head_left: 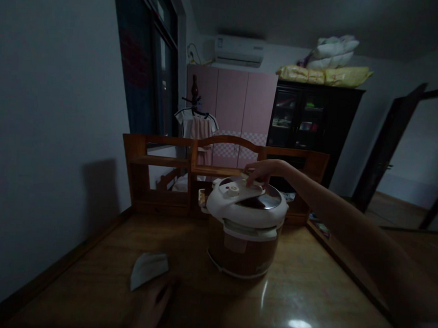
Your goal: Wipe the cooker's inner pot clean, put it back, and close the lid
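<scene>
A white and brown electric pressure cooker [244, 246] stands upright on the wooden desk. Its lid [220, 203] is white with a shiny metal panel and sits on top of the pot. My right hand [264, 173] reaches in from the right, fingers curled around the handle on the lid. Low in the view, my left hand [153, 302] rests close to the desk top, dim and partly blurred, its fingers apart with nothing seen in them. Just beyond it lies a folded pale cloth or tissue [149, 269], not touching the hand as far as I can see.
The wooden desk top [308, 281] has a low shelf unit [158, 200] along its back edge. A wall [51, 150] borders the left side. Behind are a pink wardrobe [231, 101], a dark cabinet [316, 120], clothes on a stand [202, 126] and a door [389, 143].
</scene>
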Motion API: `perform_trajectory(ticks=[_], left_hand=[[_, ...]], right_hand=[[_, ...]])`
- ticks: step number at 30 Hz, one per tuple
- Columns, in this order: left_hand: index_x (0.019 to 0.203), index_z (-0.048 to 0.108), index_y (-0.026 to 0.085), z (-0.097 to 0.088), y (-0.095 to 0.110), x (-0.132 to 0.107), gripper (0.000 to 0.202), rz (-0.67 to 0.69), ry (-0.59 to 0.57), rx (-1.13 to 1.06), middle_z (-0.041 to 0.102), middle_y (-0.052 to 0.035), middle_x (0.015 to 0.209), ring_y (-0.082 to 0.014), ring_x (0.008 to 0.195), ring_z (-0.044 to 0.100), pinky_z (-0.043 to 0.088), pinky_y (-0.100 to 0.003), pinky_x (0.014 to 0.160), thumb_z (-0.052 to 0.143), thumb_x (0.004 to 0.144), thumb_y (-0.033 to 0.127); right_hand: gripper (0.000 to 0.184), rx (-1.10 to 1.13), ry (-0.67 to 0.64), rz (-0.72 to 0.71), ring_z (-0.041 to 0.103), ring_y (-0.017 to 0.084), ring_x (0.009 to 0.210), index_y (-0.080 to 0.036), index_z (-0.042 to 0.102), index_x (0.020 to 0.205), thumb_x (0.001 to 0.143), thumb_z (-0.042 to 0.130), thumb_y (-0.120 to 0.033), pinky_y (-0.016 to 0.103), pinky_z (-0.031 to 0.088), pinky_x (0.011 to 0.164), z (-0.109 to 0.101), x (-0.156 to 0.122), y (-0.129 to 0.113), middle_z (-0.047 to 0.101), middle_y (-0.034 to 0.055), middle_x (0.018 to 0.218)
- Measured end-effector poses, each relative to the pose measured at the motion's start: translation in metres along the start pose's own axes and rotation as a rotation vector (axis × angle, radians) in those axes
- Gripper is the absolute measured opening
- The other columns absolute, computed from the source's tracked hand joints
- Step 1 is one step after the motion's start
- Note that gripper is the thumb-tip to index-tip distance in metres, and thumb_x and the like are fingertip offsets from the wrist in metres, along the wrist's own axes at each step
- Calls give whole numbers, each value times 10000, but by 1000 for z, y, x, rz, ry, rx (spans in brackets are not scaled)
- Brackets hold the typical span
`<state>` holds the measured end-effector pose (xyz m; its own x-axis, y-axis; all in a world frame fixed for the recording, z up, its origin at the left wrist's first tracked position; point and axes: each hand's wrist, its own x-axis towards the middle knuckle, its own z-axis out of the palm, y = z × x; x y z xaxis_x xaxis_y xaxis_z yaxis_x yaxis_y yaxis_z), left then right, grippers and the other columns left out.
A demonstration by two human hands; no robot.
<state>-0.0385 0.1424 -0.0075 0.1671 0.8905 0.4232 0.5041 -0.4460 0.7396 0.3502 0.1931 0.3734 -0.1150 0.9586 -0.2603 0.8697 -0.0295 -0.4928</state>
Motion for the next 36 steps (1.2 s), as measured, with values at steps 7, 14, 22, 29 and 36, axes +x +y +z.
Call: perform_trajectory(ticks=[7, 14, 22, 29, 36], left_hand=[[930, 759, 215, 3, -8, -2, 512, -37, -5, 11, 756, -85, 1056, -309, 1060, 685, 518, -442, 1007, 494, 812, 637], [864, 751, 229, -4, 13, 0, 536, -63, 25, 4, 767, -90, 976, -317, 1007, 701, 561, -429, 941, 501, 756, 691], [726, 722, 242, -5, 15, -6, 526, -65, 215, -49, 765, -73, 790, -302, 782, 729, 630, -397, 709, 578, 664, 744], [644, 530, 221, -7, 154, 34, 377, 271, 368, -114, 554, 16, 556, -133, 512, 551, 466, -264, 572, 414, 943, 418], [788, 594, 199, -32, 306, 147, 280, 448, 310, -40, 661, 3, 772, -137, 747, 610, 447, -246, 709, 426, 962, 342]], right_hand=[[531, -174, 176, -180, 619, 208, 786, -183, 652, 1137, 705, 784, -462, 242, 510, 584, 7, -3, 13, 657, 59, 982], [544, -262, 531, -299, 617, 299, 1005, -195, 600, 1300, 869, 652, -522, 342, 461, 855, 44, -10, 32, 675, 90, 1099], [551, -9, 1096, -318, 578, 319, 1074, -247, 572, 1291, 972, 393, -659, 406, 410, 927, 80, -42, 95, 636, 102, 1154], [515, 370, 1235, -439, 594, 190, 711, -195, 613, 1168, 1029, 260, -543, 276, 474, 624, 89, -59, 140, 628, 49, 911], [422, 584, 1158, -605, 623, 227, 901, -231, 700, 1054, 991, 425, -544, 311, 483, 800, 78, -78, 129, 667, 39, 1042]])
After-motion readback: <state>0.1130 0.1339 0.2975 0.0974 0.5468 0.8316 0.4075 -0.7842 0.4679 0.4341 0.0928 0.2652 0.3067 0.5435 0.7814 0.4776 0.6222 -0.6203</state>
